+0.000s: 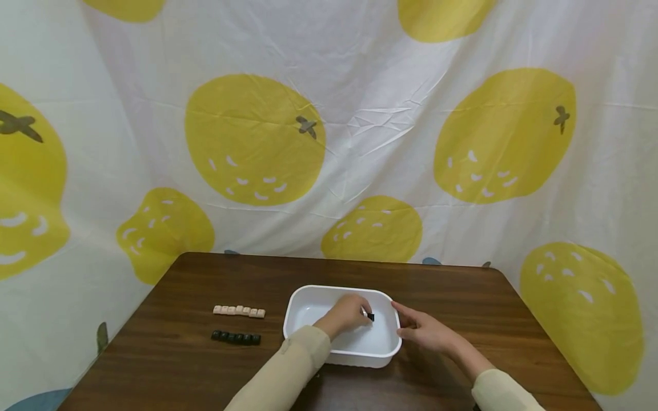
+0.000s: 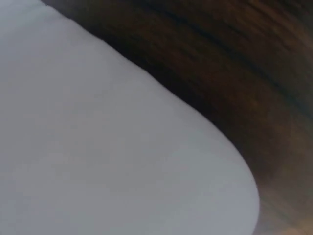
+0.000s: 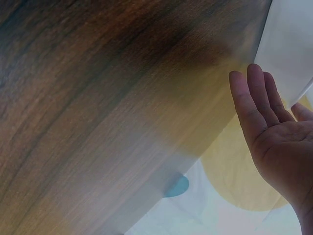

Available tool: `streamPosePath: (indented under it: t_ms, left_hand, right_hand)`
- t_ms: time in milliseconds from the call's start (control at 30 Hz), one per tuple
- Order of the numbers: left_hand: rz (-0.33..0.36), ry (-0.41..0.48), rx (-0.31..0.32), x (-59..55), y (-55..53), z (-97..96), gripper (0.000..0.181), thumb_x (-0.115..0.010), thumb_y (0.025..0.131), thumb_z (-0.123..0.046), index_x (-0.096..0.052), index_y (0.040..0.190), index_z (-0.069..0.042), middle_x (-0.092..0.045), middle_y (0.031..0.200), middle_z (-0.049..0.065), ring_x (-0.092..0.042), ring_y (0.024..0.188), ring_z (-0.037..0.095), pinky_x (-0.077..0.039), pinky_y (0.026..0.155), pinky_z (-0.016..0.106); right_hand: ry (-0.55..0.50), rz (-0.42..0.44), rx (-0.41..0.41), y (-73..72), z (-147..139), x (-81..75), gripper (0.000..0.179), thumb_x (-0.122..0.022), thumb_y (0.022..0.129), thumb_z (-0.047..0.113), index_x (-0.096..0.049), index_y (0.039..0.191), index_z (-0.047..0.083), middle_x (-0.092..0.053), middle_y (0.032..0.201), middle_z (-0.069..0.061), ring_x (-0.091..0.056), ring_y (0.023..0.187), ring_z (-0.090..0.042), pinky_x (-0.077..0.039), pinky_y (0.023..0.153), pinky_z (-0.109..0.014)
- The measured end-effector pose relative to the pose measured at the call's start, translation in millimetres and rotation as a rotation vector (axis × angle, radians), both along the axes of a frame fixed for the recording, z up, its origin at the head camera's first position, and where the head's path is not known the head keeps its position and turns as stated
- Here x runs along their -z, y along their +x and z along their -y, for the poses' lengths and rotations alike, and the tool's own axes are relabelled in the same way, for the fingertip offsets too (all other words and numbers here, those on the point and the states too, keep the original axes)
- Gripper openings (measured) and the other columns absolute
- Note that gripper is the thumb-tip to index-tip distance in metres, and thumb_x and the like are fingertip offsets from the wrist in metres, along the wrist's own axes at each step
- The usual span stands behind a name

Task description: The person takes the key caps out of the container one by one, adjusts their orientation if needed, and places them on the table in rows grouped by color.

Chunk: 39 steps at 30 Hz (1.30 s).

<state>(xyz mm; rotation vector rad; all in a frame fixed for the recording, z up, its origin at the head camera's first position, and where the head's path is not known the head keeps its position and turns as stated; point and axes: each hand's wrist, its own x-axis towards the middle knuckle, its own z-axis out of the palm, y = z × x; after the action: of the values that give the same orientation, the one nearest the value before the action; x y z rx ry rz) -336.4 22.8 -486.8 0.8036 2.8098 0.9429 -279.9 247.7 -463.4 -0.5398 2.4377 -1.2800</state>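
A white plastic tub (image 1: 360,361) stands on the table. My left hand (image 1: 349,311) reaches into it and pinches a small black keycap (image 1: 370,317) between thumb and fingers. My right hand (image 1: 429,331) touches the tub's right side, its fingers straight; the right wrist view shows the palm and extended fingers (image 3: 244,100) by the tub wall (image 3: 283,49). Left of the tub, a row of several black keycaps (image 1: 236,338) lies nearer me, and a row of several cream keycaps (image 1: 239,311) lies behind it. The left hand is hidden from its wrist view, where the tub's outer wall (image 2: 122,147) fills much of the picture.
The dark wooden table (image 1: 442,285) has its far edge just behind the tub. A white cloth with yellow lemons (image 1: 360,148) hangs behind the table. The tub's walls surround my left hand.
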Motion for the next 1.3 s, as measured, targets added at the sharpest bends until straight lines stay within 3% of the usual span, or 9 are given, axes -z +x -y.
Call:
streamPosePath:
  t_ms: [200, 400, 533, 633, 833, 1000, 1300]
  left_hand:
    - [0.169, 0.194, -0.071, -4.6, 0.3, 6.4, 0.015, -0.074, 0.077, 0.008, -0.066, 0.085, -0.001, -0.059, 0.061, 0.0, -0.054, 0.048, 0.009, -0.04, 0.047, 0.02]
    - [0.201, 0.282, -0.099, -5.1, 1.0, 10.2, 0.015, -0.072, 0.075, 0.01, -0.067, 0.085, 0.0, -0.06, 0.063, 0.001, -0.054, 0.05, 0.009, -0.041, 0.048, 0.02]
    - [0.214, 0.326, -0.099, -5.1, 0.0, 11.3, 0.007, -0.074, 0.083, -0.002, -0.067, 0.084, -0.003, -0.064, 0.065, 0.003, -0.056, 0.051, 0.011, -0.042, 0.049, 0.021]
    - [0.205, 0.328, -0.095, -5.0, -1.4, 12.3, 0.009, -0.074, 0.086, -0.007, -0.067, 0.083, -0.004, -0.065, 0.066, 0.002, -0.056, 0.051, 0.011, -0.042, 0.049, 0.021]
    - [0.175, 0.302, -0.062, -4.6, -4.5, 17.2, 0.015, -0.077, 0.079, 0.002, -0.072, 0.092, 0.003, -0.066, 0.07, 0.003, -0.054, 0.057, 0.006, -0.042, 0.052, 0.019]
    - [0.118, 0.269, -0.043, -10.6, -3.1, 24.6, 0.014, -0.08, 0.077, 0.0, -0.076, 0.091, 0.001, -0.071, 0.078, 0.003, -0.053, 0.064, 0.003, -0.044, 0.06, 0.019]
    - [0.068, 0.291, -0.015, -21.5, 1.1, 44.3, 0.02, -0.081, 0.078, -0.001, -0.075, 0.097, 0.001, -0.063, 0.075, -0.003, -0.052, 0.071, 0.004, -0.045, 0.066, 0.021]
  right_hand:
    - [-0.021, -0.012, -0.016, 1.5, 0.2, -1.4, 0.069, -0.061, 0.097, 0.011, -0.024, 0.153, -0.005, -0.061, 0.119, -0.028, -0.059, 0.099, -0.032, -0.051, 0.067, -0.048]
    - [-0.014, -0.012, -0.017, 2.1, 0.5, -0.9, 0.069, -0.061, 0.097, 0.01, -0.024, 0.153, -0.005, -0.061, 0.119, -0.03, -0.06, 0.101, -0.034, -0.052, 0.07, -0.049]
    - [-0.01, -0.013, -0.014, 1.7, 1.0, -0.9, 0.068, -0.061, 0.097, 0.01, -0.025, 0.153, -0.005, -0.061, 0.119, -0.03, -0.06, 0.099, -0.033, -0.051, 0.069, -0.048]
    - [-0.017, -0.013, -0.015, 1.5, 0.9, -1.7, 0.068, -0.061, 0.097, 0.01, -0.025, 0.153, -0.005, -0.061, 0.118, -0.03, -0.06, 0.098, -0.033, -0.051, 0.066, -0.047]
    - [-0.006, -0.011, -0.015, 1.8, 1.1, -2.3, 0.069, -0.061, 0.096, 0.011, -0.024, 0.153, -0.005, -0.061, 0.119, -0.03, -0.06, 0.097, -0.034, -0.051, 0.064, -0.047]
    - [-0.004, -0.001, -0.011, 0.7, 0.6, -2.4, 0.069, -0.061, 0.096, 0.011, -0.024, 0.153, -0.005, -0.062, 0.117, -0.028, -0.06, 0.097, -0.034, -0.051, 0.063, -0.047]
    - [-0.01, 0.012, 0.001, 0.2, 0.4, -1.6, 0.069, -0.061, 0.097, 0.012, -0.024, 0.153, -0.003, -0.062, 0.118, -0.028, -0.06, 0.098, -0.033, -0.051, 0.062, -0.047]
